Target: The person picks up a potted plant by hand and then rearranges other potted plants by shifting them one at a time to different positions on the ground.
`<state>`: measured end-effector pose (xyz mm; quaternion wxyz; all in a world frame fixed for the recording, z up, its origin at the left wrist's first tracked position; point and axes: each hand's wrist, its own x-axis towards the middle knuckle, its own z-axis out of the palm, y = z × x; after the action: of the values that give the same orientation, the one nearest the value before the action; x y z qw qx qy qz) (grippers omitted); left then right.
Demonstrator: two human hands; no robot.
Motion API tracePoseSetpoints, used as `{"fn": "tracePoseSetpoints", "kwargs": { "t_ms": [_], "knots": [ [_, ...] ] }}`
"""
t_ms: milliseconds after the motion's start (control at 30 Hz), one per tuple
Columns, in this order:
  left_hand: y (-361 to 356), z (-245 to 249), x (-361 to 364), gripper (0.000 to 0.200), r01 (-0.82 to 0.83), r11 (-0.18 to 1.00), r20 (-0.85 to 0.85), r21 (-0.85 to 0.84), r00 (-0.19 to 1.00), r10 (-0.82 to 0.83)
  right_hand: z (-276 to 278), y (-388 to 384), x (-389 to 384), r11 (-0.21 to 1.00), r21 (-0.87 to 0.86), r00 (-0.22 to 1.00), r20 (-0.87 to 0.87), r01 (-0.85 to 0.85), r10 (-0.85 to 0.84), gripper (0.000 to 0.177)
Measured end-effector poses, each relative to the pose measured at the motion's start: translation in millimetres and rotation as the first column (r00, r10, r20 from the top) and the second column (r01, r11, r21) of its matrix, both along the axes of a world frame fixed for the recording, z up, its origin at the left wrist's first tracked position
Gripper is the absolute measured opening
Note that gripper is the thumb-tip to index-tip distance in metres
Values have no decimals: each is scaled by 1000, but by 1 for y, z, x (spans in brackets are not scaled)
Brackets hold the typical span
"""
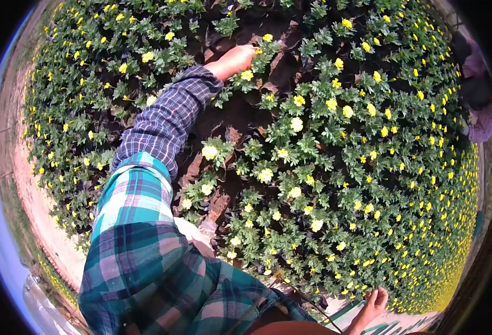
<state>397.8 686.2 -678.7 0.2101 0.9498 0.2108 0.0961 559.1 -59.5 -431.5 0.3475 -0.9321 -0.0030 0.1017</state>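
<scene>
My left hand (pixel 237 60) reaches to the upper middle, its arm in a checked sleeve. Its fingers are closed at a leafy plant (pixel 264 56) with yellow flowers, and the leaves partly hide the fingertips. One yellow flower (pixel 247 75) is just below the hand. Near the bottom right edge, my right hand (pixel 375 301) is loosely curled with its fingers a little apart and nothing visible in it. It is beside the lower edge of the flower bed (pixel 335 212).
Dense rows of yellow-flowered plants fill most of the view. Brown soil and dark plant bags (pixel 232 120) show between them. A pale dirt path (pixel 39 201) runs along the left. At the right edge, another person's pinkish clothing (pixel 483 120) is partly visible.
</scene>
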Motion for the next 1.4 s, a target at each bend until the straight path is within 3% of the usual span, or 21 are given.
{"fn": "tracePoseSetpoints", "kwargs": {
  "t_ms": [33,133,200,233,367,400,433,467,533,600,733,767,800,867,933,1000,1067,1133,1267,1367,1400],
  "knots": [
    [7,-12,2,24,-59,990,61,-127,996,68,1,-2,-1,1000,-1,1000,-5,-8,8,12],
    [-12,21,2,26,-16,998,38,56,999,14,1,-24,2,999,5,999,-35,-34,34,12],
    [-13,34,7,68,-152,987,-174,-47,974,142,4,-23,-1,999,21,997,-54,-47,48,12],
    [-17,41,5,64,-211,966,-220,-146,959,177,7,-20,-4,997,-50,998,-42,-54,52,13],
    [-12,36,1,55,-136,980,-218,-146,971,102,37,22,-18,939,-334,996,3,-82,88,17],
    [-10,28,-1,41,-84,977,-2,-194,996,85,40,25,-19,909,-407,995,9,-86,98,18],
    [-10,19,-3,29,-23,972,213,-233,974,74,31,6,-15,953,-303,998,-39,25,-39,19],
    [-13,30,4,23,-138,758,180,-638,930,321,31,8,-16,951,-310,999,-39,25,-38,19],
    [12,9,16,25,167,426,354,-889,840,411,34,13,-17,971,-231,996,-50,64,-77,18],
    [23,32,25,27,-59,908,285,-415,939,192,20,-17,-10,980,-196,999,-11,36,-39,19],
    [36,44,45,31,-153,936,282,-316,927,247,33,6,-17,939,-344,999,-50,-5,-13,27],
    [36,42,45,29,-258,752,260,-606,830,494,37,12,-18,918,-396,998,-57,-24,2,30],
    [34,54,44,22,-364,928,129,-74,920,371,42,16,-21,889,-457,998,-65,-46,19,32],
    [39,35,45,16,-410,897,372,-167,816,442,51,18,-25,826,-559,995,-97,-76,26,37],
    [35,26,28,17,-380,902,450,-206,781,432,48,17,-24,839,-539,993,-120,-76,13,38],
    [0,57,0,15,-174,732,414,-659,729,546,38,6,-21,915,-404,991,-128,-26,-28,36],
    [-18,76,-36,17,-108,592,343,-798,727,595,21,-15,-19,892,-441,995,-42,-98,88,32],
    [-27,84,-70,18,-169,580,298,-797,726,620,8,-19,-11,1000,-25,999,-30,11,-11,15],
    [-54,111,-114,17,-294,535,256,-792,636,728,6,5,-4,997,-40,998,-23,-61,60,18],
    [-62,114,-137,20,-387,562,210,-731,656,725,3,13,7,990,-82,986,-124,-118,107,20],
    [-66,118,-141,18,-505,632,120,-588,718,686,3,17,9,988,-75,982,-144,-131,119,20]
  ]
}}
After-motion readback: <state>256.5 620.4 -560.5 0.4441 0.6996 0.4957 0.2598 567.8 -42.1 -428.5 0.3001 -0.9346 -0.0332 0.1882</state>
